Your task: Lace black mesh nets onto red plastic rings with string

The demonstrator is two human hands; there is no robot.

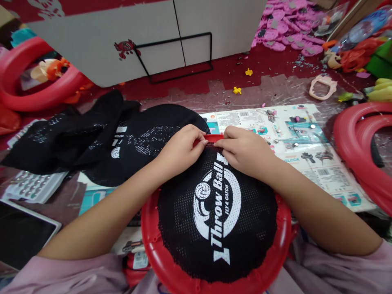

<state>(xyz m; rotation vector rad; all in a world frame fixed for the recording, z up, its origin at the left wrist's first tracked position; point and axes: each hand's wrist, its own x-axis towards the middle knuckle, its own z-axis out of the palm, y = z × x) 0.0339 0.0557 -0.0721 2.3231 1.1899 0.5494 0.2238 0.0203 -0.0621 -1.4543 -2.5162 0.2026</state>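
Note:
A round black mesh cloth [180,228] printed "Throw Ball Fly & Catch" in white lies across a red plastic ring [150,228] that leans toward my body. At the far edge of the ring, my left hand [186,145] pinches the mesh edge between thumb and fingers. Just to its right, my right hand [241,149] has its fingers curled and pressed on the same edge. A short stretch of red rim shows between the two hands. More black mesh pieces [165,118] lie beyond my left forearm, some of them crumpled.
Printed card sheets [300,159] cover the table under my right arm. Red rings are stacked at right [349,147] and far left [39,98]. A white board [147,41] with a black wire frame [211,49] stands behind. Pink plastic parts [281,24] are heaped at back right. A tablet-like device [24,228] lies at left.

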